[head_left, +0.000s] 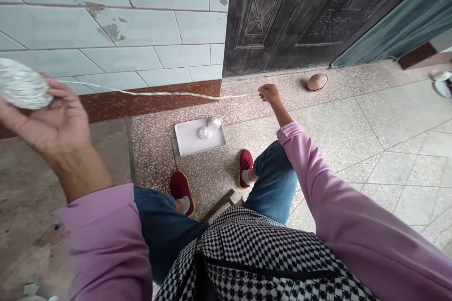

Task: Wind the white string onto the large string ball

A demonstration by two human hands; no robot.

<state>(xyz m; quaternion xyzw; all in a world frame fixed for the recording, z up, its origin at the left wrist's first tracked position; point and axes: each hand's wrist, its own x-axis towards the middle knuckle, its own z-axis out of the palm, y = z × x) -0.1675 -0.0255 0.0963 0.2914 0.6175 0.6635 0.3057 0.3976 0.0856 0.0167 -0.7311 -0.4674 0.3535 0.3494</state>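
Left hand [65, 120]: raised, palm upward, fingers grasping a large white ball [21, 83], part of which lies beyond the view's edge. Right hand [269, 93]: held out before the door [282, 14], fingers clenched on the strand [165, 94]. The strand spans the gap between both hands, sagging slightly, in front of the tiled wall [151, 23]. On the floor [155, 150], a white tray [187, 142] bears two small balls [205, 132], side by side near its right end. A brown rounded object [317, 82] lies near the door.
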